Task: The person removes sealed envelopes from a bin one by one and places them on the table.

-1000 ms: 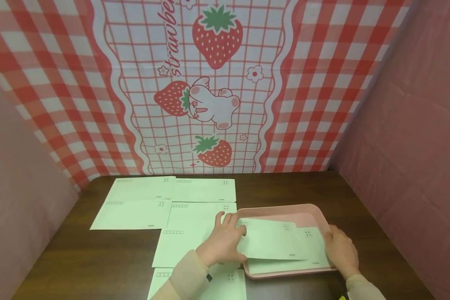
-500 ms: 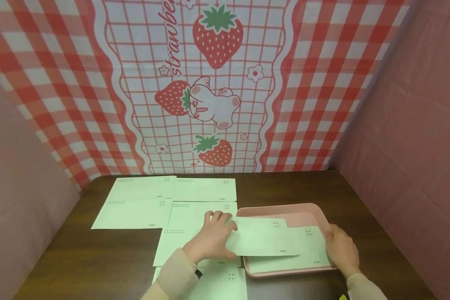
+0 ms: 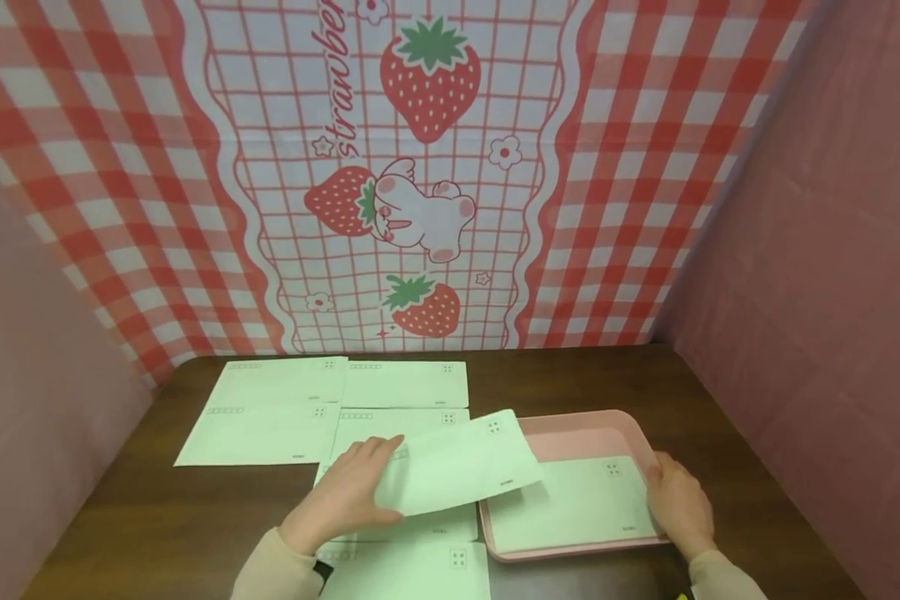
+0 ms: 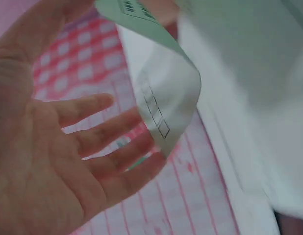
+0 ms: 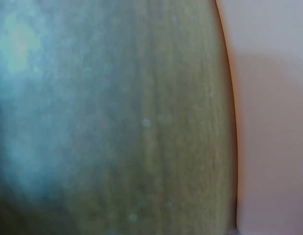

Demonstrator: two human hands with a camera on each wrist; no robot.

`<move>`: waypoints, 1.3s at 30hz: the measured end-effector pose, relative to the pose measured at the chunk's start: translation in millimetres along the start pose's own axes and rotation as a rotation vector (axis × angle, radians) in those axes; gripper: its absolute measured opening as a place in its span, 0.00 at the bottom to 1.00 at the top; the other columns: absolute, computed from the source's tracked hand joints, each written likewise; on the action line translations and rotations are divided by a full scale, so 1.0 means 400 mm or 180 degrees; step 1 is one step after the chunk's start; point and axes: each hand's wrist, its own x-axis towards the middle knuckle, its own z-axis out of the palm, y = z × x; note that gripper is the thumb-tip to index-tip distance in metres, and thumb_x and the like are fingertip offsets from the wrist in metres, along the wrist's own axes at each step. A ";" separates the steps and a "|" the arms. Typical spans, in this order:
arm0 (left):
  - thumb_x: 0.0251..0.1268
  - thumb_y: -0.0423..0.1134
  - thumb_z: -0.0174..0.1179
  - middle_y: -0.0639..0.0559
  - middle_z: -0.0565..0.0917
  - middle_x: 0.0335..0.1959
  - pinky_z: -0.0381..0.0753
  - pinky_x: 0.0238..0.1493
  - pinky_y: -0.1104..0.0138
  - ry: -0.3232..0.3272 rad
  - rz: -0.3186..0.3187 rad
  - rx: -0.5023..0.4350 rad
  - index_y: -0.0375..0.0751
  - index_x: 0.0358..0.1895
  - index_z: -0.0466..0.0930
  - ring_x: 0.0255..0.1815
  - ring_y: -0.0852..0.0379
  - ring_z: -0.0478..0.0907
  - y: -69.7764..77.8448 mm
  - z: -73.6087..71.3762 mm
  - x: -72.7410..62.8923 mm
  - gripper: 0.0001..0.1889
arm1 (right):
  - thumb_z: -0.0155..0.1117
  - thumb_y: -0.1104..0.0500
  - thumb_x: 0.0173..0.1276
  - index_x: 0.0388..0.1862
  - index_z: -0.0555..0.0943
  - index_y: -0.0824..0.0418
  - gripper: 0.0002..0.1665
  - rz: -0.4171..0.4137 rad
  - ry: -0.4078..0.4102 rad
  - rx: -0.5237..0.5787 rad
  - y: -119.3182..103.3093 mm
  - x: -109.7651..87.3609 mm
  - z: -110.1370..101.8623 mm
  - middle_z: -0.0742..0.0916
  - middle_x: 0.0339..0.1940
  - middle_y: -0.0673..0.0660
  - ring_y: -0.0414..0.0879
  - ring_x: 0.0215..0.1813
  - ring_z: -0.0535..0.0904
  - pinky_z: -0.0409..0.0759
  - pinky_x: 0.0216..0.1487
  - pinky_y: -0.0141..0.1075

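Observation:
My left hand [image 3: 341, 493] holds a pale envelope [image 3: 465, 462] by its left end, thumb at the near edge and fingertips at the far edge. In the left wrist view this end of the envelope [image 4: 173, 93] bows between thumb and spread fingers [image 4: 127, 159]. The envelope is tilted, its right end raised over the left side of a pink tray [image 3: 581, 442]. Inside the tray lies another envelope [image 3: 581, 508]. My right hand [image 3: 681, 504] grips the tray's right rim, thumb on the inner side; its other fingers are hidden.
Several envelopes lie face up on the dark wooden table [image 3: 195, 525]: some at the back left [image 3: 266, 433], others in a column left of the tray, including a back one [image 3: 408, 385] and a front one [image 3: 420, 575]. A checked strawberry cloth [image 3: 427, 308] hangs behind.
My left hand has drawn the envelope leftward out of the tray, and its right end has risen and swung back. The envelope beneath shows more. My right hand stays on the tray.

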 end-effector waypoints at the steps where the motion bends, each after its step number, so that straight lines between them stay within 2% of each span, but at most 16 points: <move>1: 0.35 0.51 0.73 0.42 0.73 0.54 0.71 0.51 0.52 -0.0011 -0.0118 -0.0103 0.37 0.64 0.61 0.52 0.44 0.71 -0.015 -0.004 -0.017 0.49 | 0.39 0.58 0.71 0.60 0.65 0.69 0.23 0.0000 -0.0003 -0.0002 0.000 -0.001 0.001 0.73 0.54 0.74 0.73 0.51 0.70 0.70 0.42 0.59; 4: 0.34 0.51 0.73 0.42 0.72 0.56 0.73 0.49 0.50 -0.0051 -0.0520 -0.0336 0.40 0.64 0.63 0.53 0.43 0.72 -0.057 -0.019 -0.066 0.48 | 0.39 0.58 0.71 0.60 0.65 0.69 0.23 -0.0012 -0.0006 -0.0020 0.001 -0.004 -0.002 0.73 0.54 0.74 0.73 0.50 0.70 0.70 0.42 0.59; 7: 0.33 0.51 0.74 0.41 0.72 0.57 0.73 0.49 0.49 -0.0008 -0.0779 -0.0362 0.42 0.63 0.65 0.54 0.41 0.72 -0.091 -0.039 -0.108 0.47 | 0.39 0.57 0.71 0.60 0.65 0.69 0.23 -0.0019 0.0003 -0.0027 0.003 -0.006 -0.007 0.73 0.54 0.74 0.73 0.50 0.70 0.70 0.41 0.60; 13: 0.31 0.48 0.74 0.45 0.74 0.49 0.75 0.42 0.54 0.0243 -0.0721 0.0003 0.38 0.61 0.66 0.45 0.47 0.75 -0.152 -0.072 -0.165 0.46 | 0.39 0.58 0.71 0.59 0.65 0.68 0.22 -0.0016 0.0060 -0.0026 0.009 -0.010 -0.008 0.73 0.54 0.74 0.73 0.50 0.70 0.70 0.41 0.59; 16: 0.32 0.43 0.73 0.42 0.73 0.49 0.75 0.38 0.55 0.0132 -0.0791 0.0097 0.35 0.63 0.62 0.41 0.47 0.75 -0.185 -0.079 -0.191 0.47 | 0.39 0.58 0.71 0.60 0.65 0.68 0.22 -0.0011 0.0052 -0.0010 0.012 -0.011 -0.004 0.73 0.54 0.74 0.73 0.50 0.70 0.71 0.40 0.59; 19: 0.31 0.36 0.70 0.37 0.71 0.49 0.74 0.43 0.47 -0.0060 -0.0849 0.0146 0.29 0.64 0.57 0.41 0.44 0.75 -0.218 -0.079 -0.218 0.48 | 0.39 0.57 0.71 0.60 0.65 0.68 0.23 -0.0013 0.0036 0.0014 0.013 -0.011 0.000 0.73 0.54 0.74 0.73 0.50 0.70 0.71 0.40 0.59; 22: 0.26 0.32 0.67 0.34 0.70 0.48 0.68 0.45 0.38 -0.0084 -0.0821 0.0349 0.26 0.63 0.57 0.42 0.40 0.75 -0.255 -0.077 -0.238 0.49 | 0.39 0.57 0.71 0.59 0.66 0.68 0.22 -0.0041 0.0055 0.0014 0.012 -0.010 0.002 0.73 0.54 0.74 0.73 0.50 0.70 0.71 0.39 0.59; 24: 0.22 0.29 0.66 0.33 0.70 0.47 0.63 0.45 0.33 0.0023 -0.0791 0.0592 0.25 0.61 0.59 0.44 0.34 0.74 -0.278 -0.077 -0.251 0.47 | 0.39 0.58 0.71 0.59 0.66 0.68 0.22 -0.0062 0.0066 0.0011 0.012 -0.010 0.002 0.73 0.54 0.74 0.73 0.50 0.70 0.71 0.39 0.59; 27: 0.20 0.26 0.64 0.30 0.70 0.48 0.55 0.48 0.29 0.0160 -0.0855 0.0897 0.25 0.58 0.63 0.46 0.26 0.70 -0.312 -0.079 -0.268 0.45 | 0.39 0.58 0.71 0.59 0.65 0.68 0.22 -0.0070 0.0076 0.0015 0.009 -0.010 0.003 0.73 0.54 0.74 0.73 0.50 0.70 0.71 0.39 0.59; 29: 0.19 0.23 0.63 0.29 0.69 0.50 0.45 0.51 0.27 0.0212 -0.0907 0.1010 0.24 0.57 0.65 0.50 0.22 0.65 -0.333 -0.082 -0.280 0.44 | 0.39 0.58 0.71 0.60 0.65 0.67 0.22 -0.0061 0.0060 0.0026 0.006 -0.011 0.003 0.73 0.54 0.74 0.74 0.50 0.70 0.71 0.39 0.59; 31: 0.19 0.20 0.62 0.28 0.69 0.51 0.33 0.53 0.27 0.0266 -0.0936 0.1075 0.25 0.56 0.66 0.53 0.21 0.61 -0.353 -0.084 -0.292 0.42 | 0.38 0.58 0.71 0.60 0.65 0.67 0.22 -0.0056 0.0064 0.0037 0.001 -0.011 0.005 0.73 0.55 0.74 0.73 0.50 0.70 0.71 0.39 0.59; 34: 0.19 0.18 0.60 0.28 0.68 0.51 0.19 0.54 0.32 0.0365 -0.0912 0.1140 0.26 0.56 0.66 0.55 0.22 0.58 -0.380 -0.087 -0.306 0.42 | 0.39 0.59 0.70 0.60 0.66 0.67 0.22 -0.0077 0.0084 0.0046 -0.005 -0.010 0.007 0.73 0.54 0.74 0.73 0.50 0.70 0.71 0.40 0.59; 36: 0.19 0.16 0.59 0.29 0.68 0.52 0.14 0.55 0.36 0.0406 -0.0888 0.1167 0.27 0.56 0.66 0.56 0.25 0.58 -0.395 -0.090 -0.312 0.42 | 0.39 0.59 0.70 0.59 0.66 0.67 0.22 -0.0088 0.0113 0.0041 -0.008 -0.009 0.009 0.73 0.54 0.73 0.73 0.50 0.71 0.71 0.40 0.59; 39: 0.18 0.15 0.61 0.31 0.69 0.52 0.13 0.56 0.38 0.0403 -0.0849 0.1234 0.29 0.56 0.66 0.56 0.27 0.59 -0.412 -0.097 -0.318 0.43 | 0.39 0.59 0.70 0.59 0.66 0.68 0.22 -0.0085 0.0093 0.0024 -0.009 -0.008 0.009 0.73 0.54 0.73 0.73 0.50 0.70 0.71 0.40 0.59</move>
